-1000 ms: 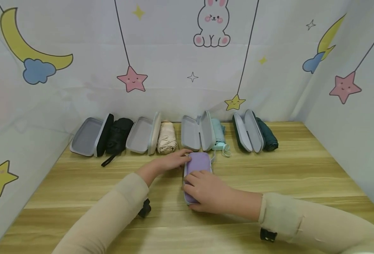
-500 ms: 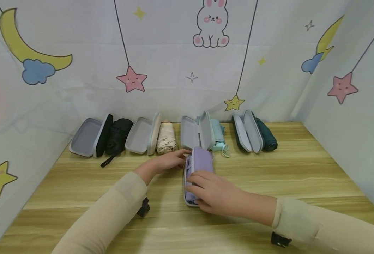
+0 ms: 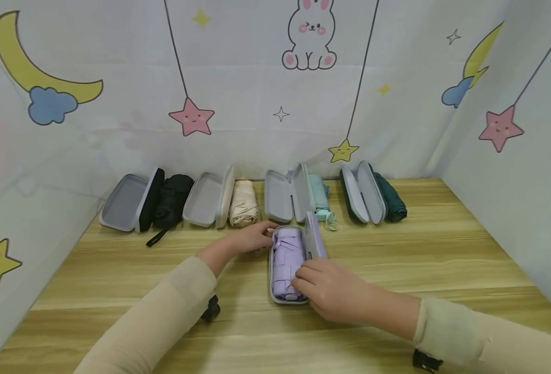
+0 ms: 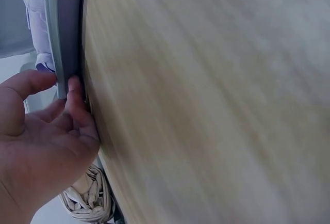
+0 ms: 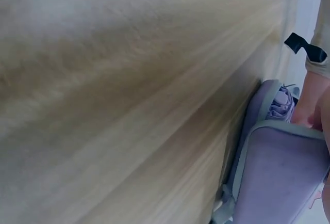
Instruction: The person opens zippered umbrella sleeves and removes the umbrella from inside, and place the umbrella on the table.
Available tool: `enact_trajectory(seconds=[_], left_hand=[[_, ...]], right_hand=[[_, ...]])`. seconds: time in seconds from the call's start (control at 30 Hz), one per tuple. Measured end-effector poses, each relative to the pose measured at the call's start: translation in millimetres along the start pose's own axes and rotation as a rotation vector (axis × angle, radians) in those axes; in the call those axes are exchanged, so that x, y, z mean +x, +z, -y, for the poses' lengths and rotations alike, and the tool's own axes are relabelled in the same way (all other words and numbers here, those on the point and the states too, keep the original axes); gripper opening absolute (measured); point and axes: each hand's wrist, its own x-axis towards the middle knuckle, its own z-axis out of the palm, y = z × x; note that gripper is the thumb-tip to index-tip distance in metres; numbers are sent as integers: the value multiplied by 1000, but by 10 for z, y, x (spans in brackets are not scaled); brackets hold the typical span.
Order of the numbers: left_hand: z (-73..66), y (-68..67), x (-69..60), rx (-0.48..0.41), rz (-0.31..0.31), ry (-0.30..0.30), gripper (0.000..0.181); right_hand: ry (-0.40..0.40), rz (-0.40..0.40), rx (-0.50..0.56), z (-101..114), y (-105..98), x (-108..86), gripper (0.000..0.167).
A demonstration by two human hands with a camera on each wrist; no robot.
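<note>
A purple zip case [image 3: 272, 275] stands open at the middle of the table, with a folded lilac umbrella [image 3: 288, 262] lying inside. Its lid [image 3: 321, 243] is raised on the right side. My left hand [image 3: 245, 240] is at the case's far left corner; in the left wrist view, thumb and fingers pinch the case wall [image 4: 68, 33]. My right hand [image 3: 335, 292] holds the lid's edge near the front end, fingers curled over it. In the right wrist view the lid's purple outer face [image 5: 278, 175] shows, and only a sliver of that hand appears.
Along the back stand open cases: black [image 3: 150, 202], cream [image 3: 226, 200], mint [image 3: 303, 195] and dark green [image 3: 363, 195]. Beside them lie folded umbrellas in black [image 3: 174, 200], beige [image 3: 244, 205], mint [image 3: 320, 195] and dark green [image 3: 390, 200]. A printed curtain [image 3: 238, 62] hangs behind.
The purple case's lid has swung up and over to the right with my right hand, uncovering the lilac umbrella. My left hand has stayed at the far left corner.
</note>
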Motion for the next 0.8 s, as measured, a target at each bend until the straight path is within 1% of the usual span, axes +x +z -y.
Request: enact_trajectory(seconds=[0.13,0.27,0.33,0.43,0.5,0.57,0.67,0.8], left_hand=[[-54,44,-30,19,-62,-47,56],[-82,112,-50,-6,-118,-100,48],[-91,161,-61,-27,-148,-124,42],[-111,245,-83,-82,-178,-160,37],[-133,296,-107,-122,-186,-177,37],[-153,337,-145,-165,-184,-193,40],[-190,371,-207,-200,-173,-213,44],[-220,378,-272,-207,-146,-233,49]], right_hand=[[172,67,-45,-1,-7,-19,23],[352,139,-65,-18,-18,54,28],[433,195,-60,-21,-17,121,36],[554,303,-24,-16,13,227,52],[624,359,21,-11,53,291,60],[685,394,71,-8,98,345,64],[757,423,144,-11,146,415,67],[835,445,215,-22,178,486,69]])
